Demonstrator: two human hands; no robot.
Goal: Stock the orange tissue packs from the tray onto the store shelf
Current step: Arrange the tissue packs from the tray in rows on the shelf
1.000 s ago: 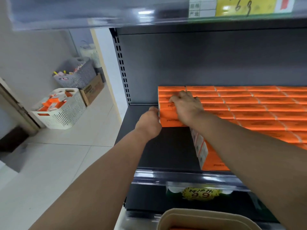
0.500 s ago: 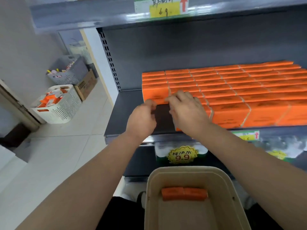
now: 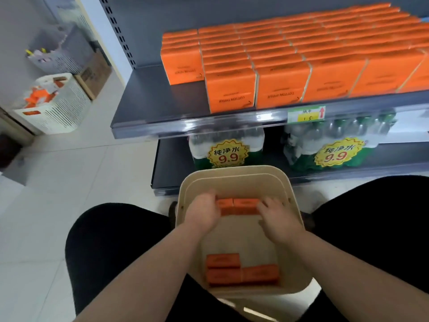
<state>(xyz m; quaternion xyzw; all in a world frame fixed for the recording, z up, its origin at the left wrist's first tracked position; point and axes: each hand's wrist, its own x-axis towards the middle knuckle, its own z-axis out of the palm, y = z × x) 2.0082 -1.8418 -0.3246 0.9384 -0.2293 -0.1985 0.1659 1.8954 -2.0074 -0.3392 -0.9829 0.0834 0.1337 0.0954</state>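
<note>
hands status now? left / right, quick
Left hand: grips the left end of two orange tissue packs in the tray.
Right hand: grips the right end of the same packs.

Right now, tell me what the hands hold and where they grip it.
Two orange tissue packs, side by side in the tray: left hand on the left end, right hand on the right end.

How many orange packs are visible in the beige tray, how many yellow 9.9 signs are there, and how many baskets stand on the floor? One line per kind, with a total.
Orange packs in the tray: 5
Yellow 9.9 signs: 2
Floor baskets, one white and one grey: 2
Total: 9
</note>
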